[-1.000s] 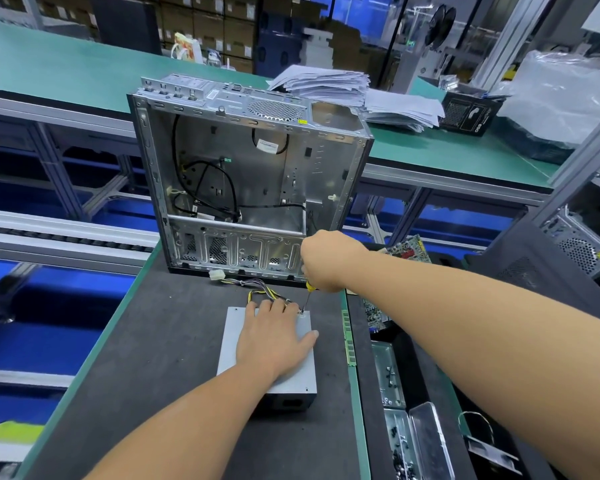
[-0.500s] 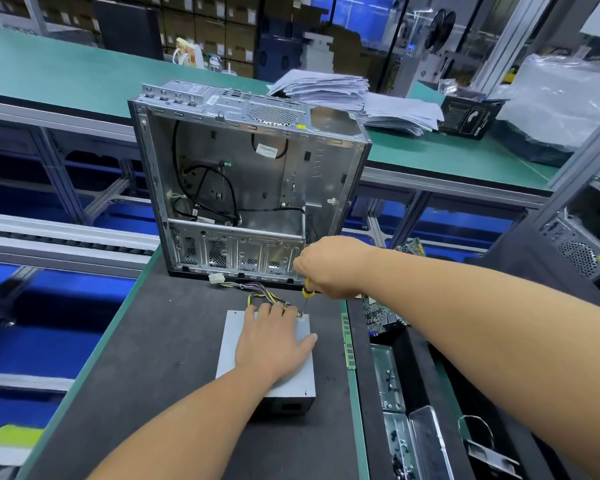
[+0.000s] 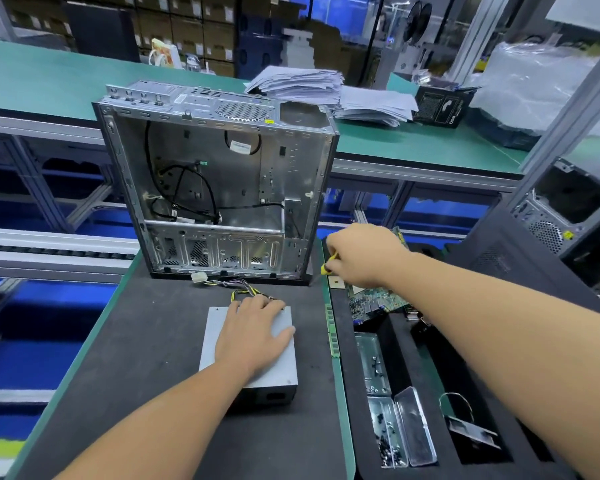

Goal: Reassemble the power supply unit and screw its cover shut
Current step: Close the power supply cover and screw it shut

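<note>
The power supply unit (image 3: 248, 344) lay flat on the counter (image 3: 146, 358), pressed under the flat, straight-fingered left grip (image 3: 253, 332). A yellow-handled screwdriver (image 3: 327, 266) was clasped in the right grip (image 3: 362, 254), apart to the unit's right.

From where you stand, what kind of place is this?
Probably a computer assembly or repair line in a factory. An open PC case stands on a workbench, a power supply unit lies before it, and stacked cartons fill the background.
</note>
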